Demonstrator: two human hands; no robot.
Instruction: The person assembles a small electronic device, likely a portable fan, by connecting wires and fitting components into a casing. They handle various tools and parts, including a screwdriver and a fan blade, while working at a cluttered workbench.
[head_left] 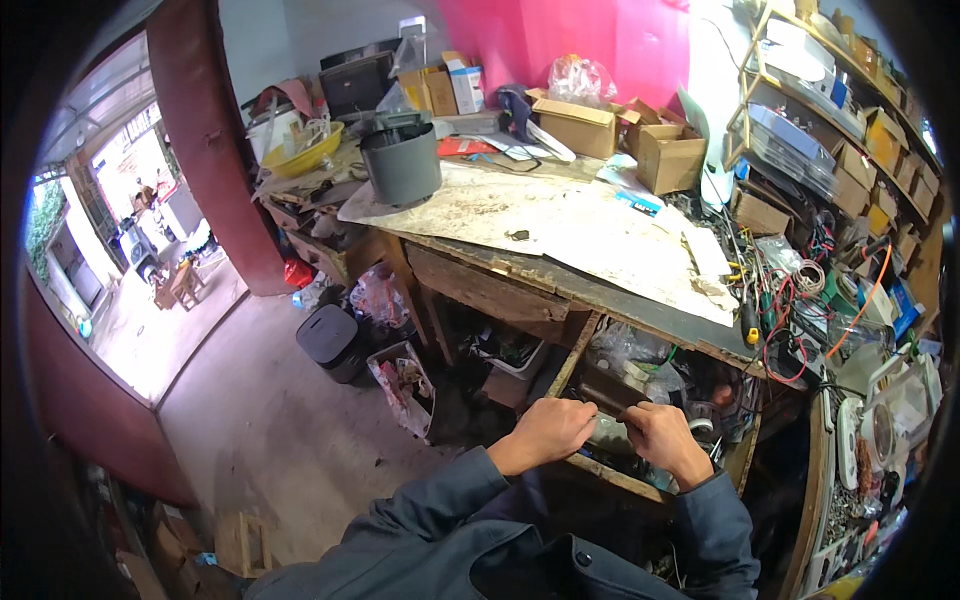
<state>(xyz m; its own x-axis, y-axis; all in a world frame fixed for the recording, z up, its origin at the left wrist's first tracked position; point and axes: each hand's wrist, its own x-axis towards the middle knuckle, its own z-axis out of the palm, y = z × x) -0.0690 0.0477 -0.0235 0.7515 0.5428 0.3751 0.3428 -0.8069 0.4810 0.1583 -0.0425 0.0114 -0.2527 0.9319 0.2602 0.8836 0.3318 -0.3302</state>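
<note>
Both of my hands are over an open wooden drawer (608,474) that is pulled out from under the workbench. My left hand (552,432) is closed above the drawer's left side, fingers curled with the thumb side toward the middle. Close by on the right, my right hand (664,440) is closed too, its fingertips pointing toward the left hand. A dark brown flat-sided piece (612,388) shows just beyond my fingers; whether they grip it or something smaller, I cannot tell. Clear plastic bags (630,345) and mixed small parts fill the drawer.
On the workbench (500,205) stand a dark grey round pot (401,165), a yellow basin (304,152) and cardboard boxes (670,158). Tangled wires (790,285) and tools crowd its right end. A black bin (332,343) and an open carton (402,392) stand on the floor at left.
</note>
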